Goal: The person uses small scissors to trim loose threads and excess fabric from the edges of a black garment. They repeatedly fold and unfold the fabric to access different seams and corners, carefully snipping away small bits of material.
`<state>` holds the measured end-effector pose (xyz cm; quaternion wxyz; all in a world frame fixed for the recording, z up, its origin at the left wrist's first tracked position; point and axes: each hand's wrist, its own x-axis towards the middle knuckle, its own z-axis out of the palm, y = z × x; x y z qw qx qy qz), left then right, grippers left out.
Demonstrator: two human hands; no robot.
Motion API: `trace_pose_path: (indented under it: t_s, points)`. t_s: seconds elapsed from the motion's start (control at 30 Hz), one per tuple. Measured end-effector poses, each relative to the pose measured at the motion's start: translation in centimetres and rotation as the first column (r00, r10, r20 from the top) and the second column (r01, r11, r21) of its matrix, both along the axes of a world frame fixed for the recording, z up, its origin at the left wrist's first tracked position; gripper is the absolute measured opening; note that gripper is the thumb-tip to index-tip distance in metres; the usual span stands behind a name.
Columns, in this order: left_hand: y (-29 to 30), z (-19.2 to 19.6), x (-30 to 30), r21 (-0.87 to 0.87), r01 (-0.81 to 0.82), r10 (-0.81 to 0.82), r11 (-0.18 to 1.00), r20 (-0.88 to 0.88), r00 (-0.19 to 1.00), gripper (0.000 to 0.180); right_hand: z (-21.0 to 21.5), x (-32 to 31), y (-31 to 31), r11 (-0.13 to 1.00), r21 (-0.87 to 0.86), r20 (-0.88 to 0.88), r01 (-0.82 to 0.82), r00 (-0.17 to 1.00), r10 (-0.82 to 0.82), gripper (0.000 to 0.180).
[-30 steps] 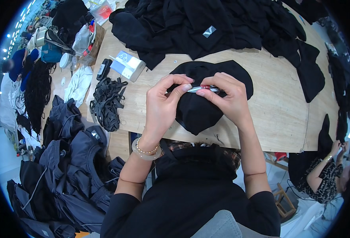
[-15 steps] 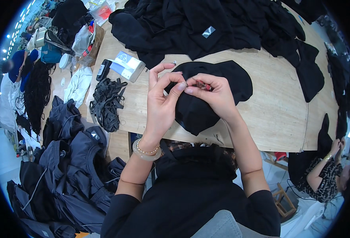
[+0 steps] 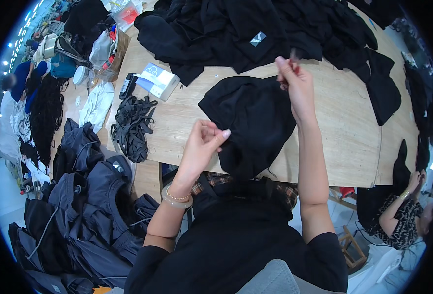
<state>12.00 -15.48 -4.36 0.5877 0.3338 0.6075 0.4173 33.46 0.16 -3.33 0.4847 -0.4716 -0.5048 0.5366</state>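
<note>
A black cloth piece (image 3: 263, 115), perhaps a hood or part of a garment, lies bunched on the wooden table (image 3: 339, 132) in front of me. My left hand (image 3: 201, 147), with bracelets at the wrist, pinches at the cloth's left edge, thumb against fingers. Beyond the cloth's right side, my right hand (image 3: 299, 90) is raised with its fingers closed. A small red-and-dark tool (image 3: 296, 67) shows in it, blurred, so its kind is unclear. No thread between the hands can be made out.
Black garments (image 3: 236, 34) are heaped along the far side. At the left are a pile of dark straps (image 3: 134, 127), a white-and-blue box (image 3: 157, 81) and dark grey trousers (image 3: 89, 206). Another person's arm (image 3: 398, 206) shows at the right, beside a wooden stool (image 3: 351, 250).
My hands were together over the cloth; they have parted. The right moved up and away to the right, the left down toward me. The cloth has shifted and turned.
</note>
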Motion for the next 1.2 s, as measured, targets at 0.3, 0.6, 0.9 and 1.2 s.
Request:
trace_pose_path:
  t_s: [0.3,0.6,0.9,1.2]
  points:
    - [-5.8,-1.0,2.8,-0.058,0.496,-0.453,0.866,-0.51,0.731,0.047,-0.2,-3.4,-3.0,0.424,-0.304,0.013,-0.853,0.441,0.897,0.026]
    - [-1.8,4.0,-1.9,0.311,0.176,-0.168,0.934,-0.052,0.984,0.055,-0.1,-2.9,-2.0,0.41,0.009,0.247,-0.912,0.399,0.883,0.021]
    - [0.6,14.0,-6.7,0.125,0.62,-0.467,0.774,-0.548,0.694,0.039,11.8,1.1,-4.6,0.665,0.149,0.169,-0.732,0.681,0.712,0.022]
    - [5.1,-0.9,0.6,0.156,0.501,-0.474,0.851,-0.18,0.862,0.033,-3.6,0.7,-3.2,0.817,-0.176,0.059,-0.55,0.822,0.566,0.017]
